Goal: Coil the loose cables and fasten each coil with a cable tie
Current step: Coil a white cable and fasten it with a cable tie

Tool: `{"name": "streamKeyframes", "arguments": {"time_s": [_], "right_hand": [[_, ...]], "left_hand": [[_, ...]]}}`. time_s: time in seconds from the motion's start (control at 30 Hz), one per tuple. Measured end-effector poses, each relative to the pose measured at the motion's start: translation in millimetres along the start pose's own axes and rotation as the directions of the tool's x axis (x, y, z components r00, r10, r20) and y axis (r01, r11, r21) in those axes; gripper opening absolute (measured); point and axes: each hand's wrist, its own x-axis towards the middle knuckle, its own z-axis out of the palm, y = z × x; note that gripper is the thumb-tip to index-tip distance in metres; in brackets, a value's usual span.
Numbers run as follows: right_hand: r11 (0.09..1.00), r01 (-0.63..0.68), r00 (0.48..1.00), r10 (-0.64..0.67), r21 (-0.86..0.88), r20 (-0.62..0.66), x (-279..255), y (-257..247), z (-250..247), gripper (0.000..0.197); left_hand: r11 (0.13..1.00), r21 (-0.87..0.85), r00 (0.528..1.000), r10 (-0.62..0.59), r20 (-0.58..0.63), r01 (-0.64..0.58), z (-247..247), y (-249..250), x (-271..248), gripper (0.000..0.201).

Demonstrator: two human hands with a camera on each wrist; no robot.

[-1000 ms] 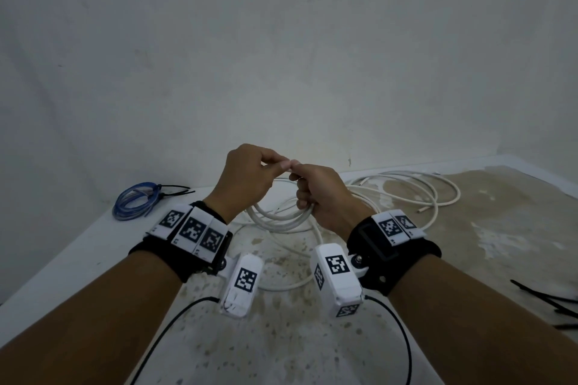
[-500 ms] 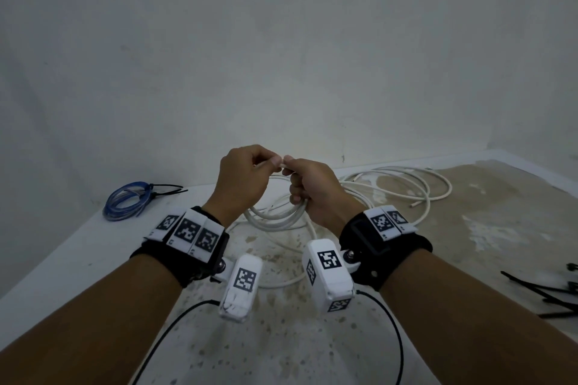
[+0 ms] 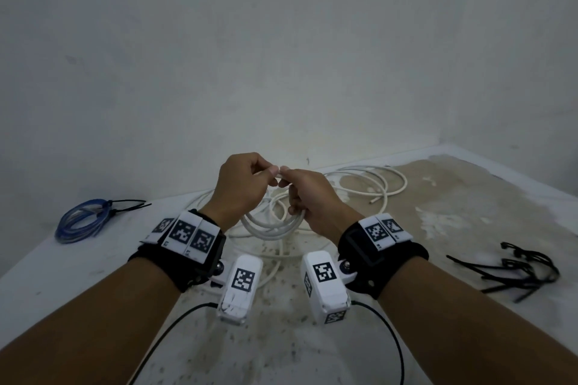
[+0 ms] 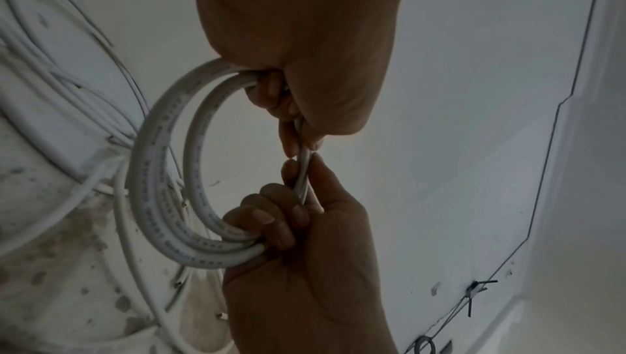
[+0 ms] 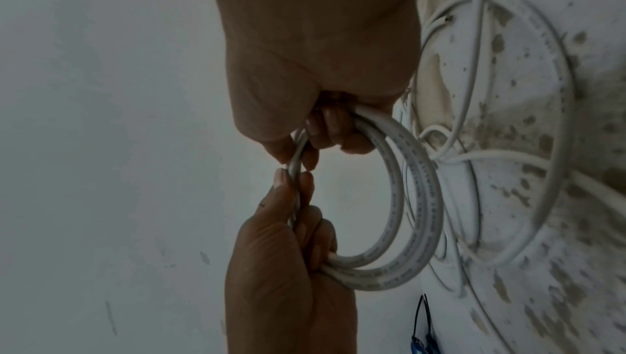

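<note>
While the blue one is lying finished: blue coil (image 3: 82, 222) is sitting tied at the table's left.
White cable (image 3: 275, 223): left hand (image 3: 240, 189) and right hand (image 3: 308, 197) are both gripping its few loops above the table.
Left: slack (image 3: 369, 180) is trailing behind; black ties (image 3: 516, 272) are waiting right.

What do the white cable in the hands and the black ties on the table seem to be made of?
White cable: seems a plastic-sheathed cable, smooth and matte, with small grey lettering printed along it; it holds round loops.
Black ties: probably nylon or a similar plastic, thin stiff strips lying loosely in a pile; too small to tell more.
</note>
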Motion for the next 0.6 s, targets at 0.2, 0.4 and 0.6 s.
{"name": "streamKeyframes", "arguments": {"time_s": [0.2, 0.4, 0.6], "right_hand": [[0.999, -0.043, 0.999, 0.042, 0.031, 0.022, -5.9, -6.2, -31.6, 0.046], [0.961, -0.035, 0.983, -0.017, -0.275, -0.183, -14.1, -7.4, -82.1, 0.047], [0.261, -0.218, 0.948, -0.174, -0.94, -0.268, -36.5, -20.4, -163.5, 0.023]], "left_hand": [[0.999, -0.016, 0.999, 0.03, 0.023, -0.029, 22.0, 14.7, 1.6, 0.01], [0.999, -0.025, 0.997, 0.044, 0.066, -0.042, 47.3, 29.9, 0.7, 0.013], [0.998, -0.058, 0.99, 0.044, 0.137, -0.036, 74.7, 45.2, -10.9, 0.016]]}}
